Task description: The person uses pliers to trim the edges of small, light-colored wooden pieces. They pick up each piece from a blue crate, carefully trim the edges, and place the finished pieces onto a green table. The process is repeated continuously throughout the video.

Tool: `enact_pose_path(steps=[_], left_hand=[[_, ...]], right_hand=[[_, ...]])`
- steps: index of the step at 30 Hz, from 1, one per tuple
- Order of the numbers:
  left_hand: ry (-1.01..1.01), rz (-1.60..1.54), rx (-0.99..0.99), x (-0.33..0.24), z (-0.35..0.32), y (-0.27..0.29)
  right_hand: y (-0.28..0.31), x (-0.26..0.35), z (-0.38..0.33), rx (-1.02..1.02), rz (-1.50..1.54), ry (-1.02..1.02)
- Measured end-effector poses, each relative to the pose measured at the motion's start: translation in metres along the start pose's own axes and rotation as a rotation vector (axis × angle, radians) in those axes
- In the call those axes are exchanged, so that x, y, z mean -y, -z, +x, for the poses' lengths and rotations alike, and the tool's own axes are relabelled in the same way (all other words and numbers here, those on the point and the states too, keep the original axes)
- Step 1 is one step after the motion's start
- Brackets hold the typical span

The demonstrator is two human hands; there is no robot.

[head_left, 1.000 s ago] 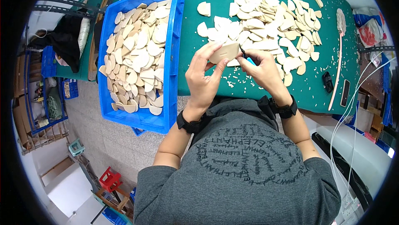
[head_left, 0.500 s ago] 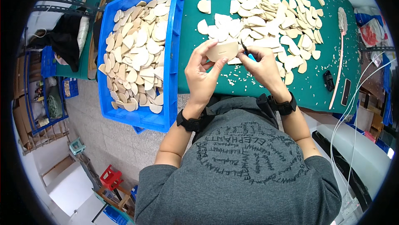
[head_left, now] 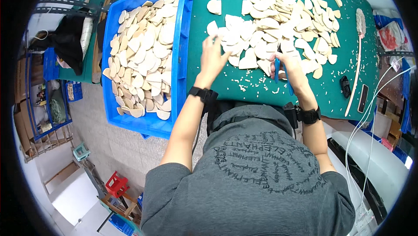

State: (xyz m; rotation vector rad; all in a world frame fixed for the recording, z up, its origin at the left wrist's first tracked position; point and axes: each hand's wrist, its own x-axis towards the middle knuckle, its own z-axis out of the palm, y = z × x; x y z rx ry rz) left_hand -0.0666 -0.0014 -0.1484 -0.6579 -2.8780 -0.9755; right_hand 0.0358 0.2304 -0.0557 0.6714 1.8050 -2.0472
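Observation:
My left hand (head_left: 211, 58) is over the green tabletop at the left edge of a loose pile of flat, cream, half-round pieces (head_left: 265, 29). Its fingers are apart and nothing is in it; whether a fingertip touches a piece I cannot tell. My right hand (head_left: 292, 67) is closed around a small pair of cutters with blue handles (head_left: 277, 69), their dark tip pointing away from me at the near side of the pile. Small pale scraps (head_left: 247, 83) lie scattered on the cloth between my hands.
A blue crate (head_left: 182, 57) full of similar pieces stands left of my left hand. To the right lie a long thin stick with a fluffy end (head_left: 358, 57), a black object (head_left: 345, 87) and a phone-like slab (head_left: 362, 98). White cables (head_left: 370, 105) hang at the far right.
The slotted cream piece has left my left hand, which has opened and moved slightly left. My right hand has moved right and lower, still with the cutters.

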Motion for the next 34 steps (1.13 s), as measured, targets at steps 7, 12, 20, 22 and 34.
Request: enact_pose_path(steps=[7,12,20,22,34], left_hand=[[0.005,-0.088,0.103,0.008,0.007,-0.028],[0.437,-0.825,0.072,0.004,-0.003,-0.008],[0.639,-1.521,0.065,-0.066,-0.012,0.045],[0.619,-1.542,0.084,-0.075,-0.013,0.054],[0.457,-1.396,0.041,-0.098,-0.022,0.077]], right_hand=[[0.004,-0.008,-0.016,0.038,-0.128,0.102],[-0.015,-0.011,-0.006,0.063,-0.113,0.155],[-0.040,-0.010,0.003,-0.036,-0.293,0.328],[-0.043,-0.005,-0.006,-0.104,-0.338,0.372],[-0.043,0.006,-0.016,-0.076,-0.231,0.396]])
